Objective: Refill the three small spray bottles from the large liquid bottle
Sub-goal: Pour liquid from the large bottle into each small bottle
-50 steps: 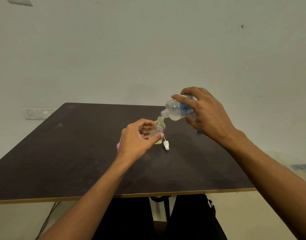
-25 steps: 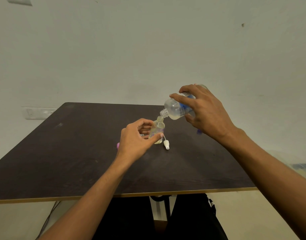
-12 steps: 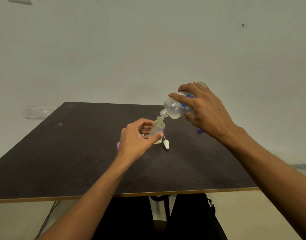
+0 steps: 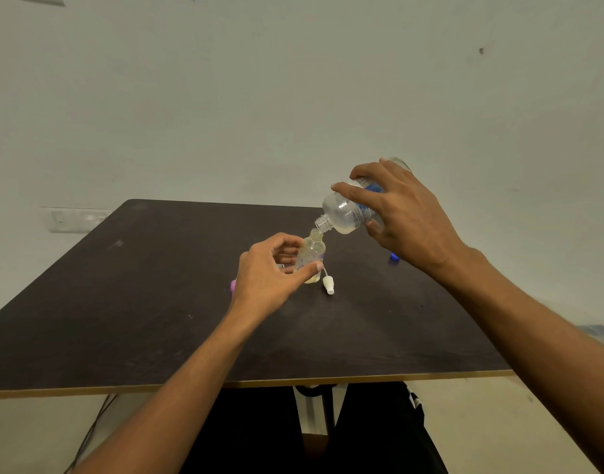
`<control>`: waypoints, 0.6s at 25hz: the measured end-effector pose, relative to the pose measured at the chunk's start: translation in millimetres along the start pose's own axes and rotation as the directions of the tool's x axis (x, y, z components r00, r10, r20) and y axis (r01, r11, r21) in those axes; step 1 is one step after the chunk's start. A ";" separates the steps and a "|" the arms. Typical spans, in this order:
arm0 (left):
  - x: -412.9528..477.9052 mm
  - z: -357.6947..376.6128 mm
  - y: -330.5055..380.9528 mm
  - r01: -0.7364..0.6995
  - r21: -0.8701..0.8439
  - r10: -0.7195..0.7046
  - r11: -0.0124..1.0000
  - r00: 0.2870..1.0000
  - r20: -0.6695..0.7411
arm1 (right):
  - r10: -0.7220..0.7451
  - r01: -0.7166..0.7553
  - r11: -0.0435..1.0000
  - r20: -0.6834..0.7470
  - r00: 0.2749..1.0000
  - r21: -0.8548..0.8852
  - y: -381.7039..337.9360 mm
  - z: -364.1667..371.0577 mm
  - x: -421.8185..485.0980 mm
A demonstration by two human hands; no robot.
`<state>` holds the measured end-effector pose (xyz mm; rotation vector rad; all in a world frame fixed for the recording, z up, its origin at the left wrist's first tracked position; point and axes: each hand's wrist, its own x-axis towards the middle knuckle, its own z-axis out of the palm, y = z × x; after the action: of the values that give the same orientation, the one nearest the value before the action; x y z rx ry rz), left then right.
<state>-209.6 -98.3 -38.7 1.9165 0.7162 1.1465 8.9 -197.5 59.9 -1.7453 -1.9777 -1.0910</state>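
Observation:
A small clear spray bottle (image 4: 311, 254) with yellowish liquid stands uncapped on the dark table (image 4: 122, 302). My left hand (image 4: 266, 275) holds it, thumb and fingers curled round its body. My right hand (image 4: 403, 217) grips the large clear bottle (image 4: 345, 213) with a blue label, tipped steeply so its open neck sits just over the small bottle's mouth. A little pale liquid lies in the large bottle's lower side. The white spray head (image 4: 328, 285) lies on the table beside the small bottle.
A pink object (image 4: 233, 285) peeks out behind my left wrist. A small blue object (image 4: 393, 256) lies on the table under my right hand. The table's front edge runs near my forearms; a wall stands close behind.
My right hand has raised the large bottle's base, tilting it more steeply over the small bottle. My left hand and the small bottle have stayed put.

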 end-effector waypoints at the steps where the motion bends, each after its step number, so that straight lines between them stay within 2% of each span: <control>1: 0.2 0.0 -0.1 -0.001 0.003 0.001 1.000 1.000 -0.001 | -0.003 0.003 1.000 0.001 1.000 -0.003 0.1 0.2 0.8; 15: -0.6 0.8 -1.4 0.009 -0.018 -0.009 1.000 1.000 0.000 | -0.056 0.056 0.998 0.006 0.998 -0.034 -2.2 -5.6 6.1</control>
<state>-209.2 -98.2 -40.4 1.8964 0.7119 1.1443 4.0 -196.9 66.9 -1.7207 -2.0335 -1.1462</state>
